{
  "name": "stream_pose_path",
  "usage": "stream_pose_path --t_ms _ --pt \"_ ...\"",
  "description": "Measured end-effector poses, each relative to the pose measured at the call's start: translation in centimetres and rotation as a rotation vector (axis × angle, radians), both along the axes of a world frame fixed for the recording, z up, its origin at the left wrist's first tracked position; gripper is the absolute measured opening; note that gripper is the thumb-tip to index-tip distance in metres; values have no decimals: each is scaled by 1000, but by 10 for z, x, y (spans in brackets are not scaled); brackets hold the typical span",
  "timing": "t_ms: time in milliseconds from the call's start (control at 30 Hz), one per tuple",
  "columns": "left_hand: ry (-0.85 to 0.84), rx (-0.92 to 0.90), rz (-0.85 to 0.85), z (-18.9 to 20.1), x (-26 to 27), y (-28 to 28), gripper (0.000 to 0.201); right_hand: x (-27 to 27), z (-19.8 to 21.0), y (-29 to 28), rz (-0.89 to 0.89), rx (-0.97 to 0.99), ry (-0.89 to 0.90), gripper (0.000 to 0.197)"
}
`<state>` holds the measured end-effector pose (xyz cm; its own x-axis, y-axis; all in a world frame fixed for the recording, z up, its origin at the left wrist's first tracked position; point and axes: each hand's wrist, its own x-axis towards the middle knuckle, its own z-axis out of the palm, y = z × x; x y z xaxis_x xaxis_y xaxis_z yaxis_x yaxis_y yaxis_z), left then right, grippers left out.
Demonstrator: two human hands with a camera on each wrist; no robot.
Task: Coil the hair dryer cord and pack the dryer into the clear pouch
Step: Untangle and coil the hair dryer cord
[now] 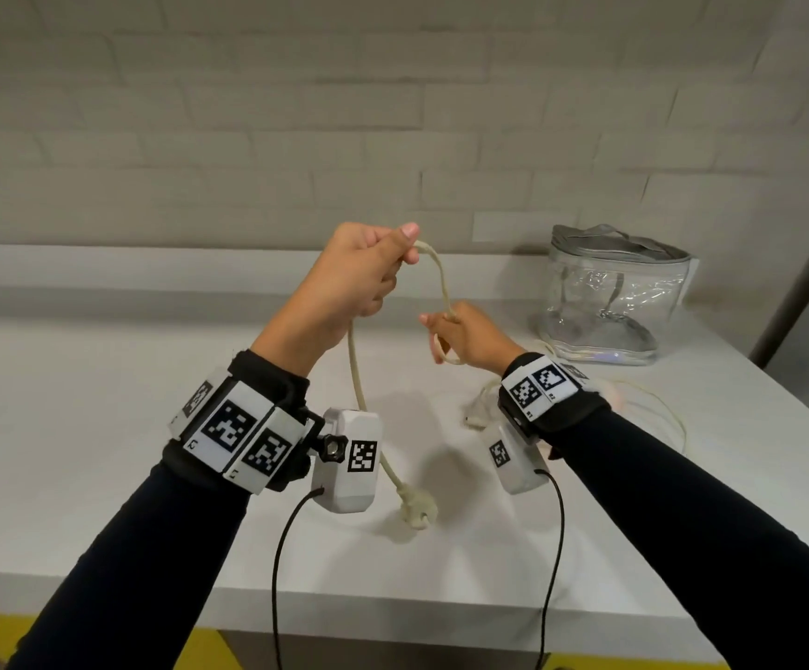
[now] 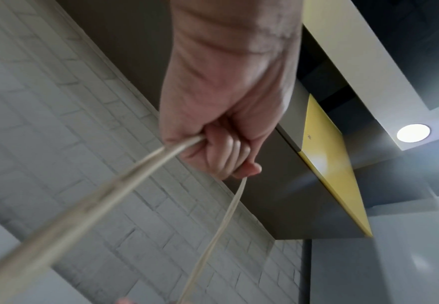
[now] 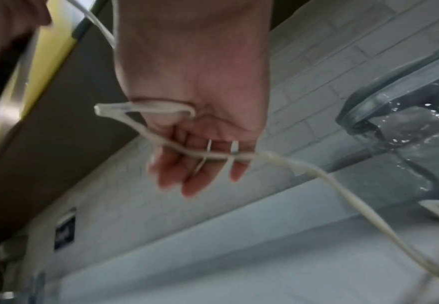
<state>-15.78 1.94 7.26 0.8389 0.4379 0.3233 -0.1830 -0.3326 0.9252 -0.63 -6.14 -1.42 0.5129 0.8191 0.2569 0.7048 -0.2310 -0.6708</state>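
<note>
My left hand (image 1: 368, 273) is raised above the white table (image 1: 102, 379) and grips the beige hair dryer cord (image 1: 441, 282) in a fist (image 2: 221, 152). From it one length hangs down to the plug (image 1: 417, 512), which dangles just above the table. Another length arcs over to my right hand (image 1: 462, 333), where the cord (image 3: 177, 148) is looped round the fingers (image 3: 200, 164) and hooked at the thumb. The dryer itself is mostly hidden behind my right wrist; a pale part (image 1: 479, 415) shows on the table. The clear pouch (image 1: 615, 292) stands behind, to the right.
Slack cord (image 1: 668, 418) lies in a curve on the table right of my right wrist. A pale brick wall (image 1: 296, 137) runs behind the table. The pouch (image 3: 408, 123) has a grey zip top and handle. The table's front edge is near my elbows.
</note>
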Motion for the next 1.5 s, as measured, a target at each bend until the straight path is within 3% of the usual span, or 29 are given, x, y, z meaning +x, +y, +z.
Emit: stream_pose_path --t_ms 100,167,300,400,500,633,766,833,933,1066,1166,1266,1300,1366,1433,1500 --pt "51 52 45 -8 6 3 36 -19 23 2 31 192 58 37" --pt "49 67 49 -10 8 3 37 -30 44 4 29 335 102 40" --pt "73 -79 -72 -2 8 1 38 -36 61 9 61 370 59 35" --pt "18 -89 -189 -4 11 -7 32 -32 52 11 -38 417 43 33" --pt "-125 -95 -140 -13 26 -16 22 -31 35 20 -138 218 142 31" --pt "-168 -138 -42 -27 43 -18 38 -42 5 13 -107 -360 -269 43" --pt "-123 -148 24 -48 54 -14 45 -62 -1 -15 -157 -384 -451 28" --pt "-103 -80 72 -56 59 -13 44 -65 4 -25 -156 -363 -539 16" --pt "-112 80 142 -60 64 -13 41 -60 19 -38 -181 -303 -541 15" --pt "-105 188 185 -59 62 -8 38 -47 43 -61 -252 -224 -324 17" --pt "-84 171 151 -58 60 -12 31 -46 55 -74 -234 -62 72 19" --pt "-68 186 160 -56 60 -15 30 -56 62 -81 -79 163 545 10" --pt "-53 200 163 -57 59 -14 31 -56 65 -82 -28 209 621 9" --pt "-13 226 130 -59 57 -12 30 -54 71 -81 17 212 495 11" --pt "17 171 41 -58 52 -18 29 -52 77 -76 -37 161 73 15" --pt "47 67 -12 -52 48 -27 35 -48 81 -67 -9 213 -163 19"
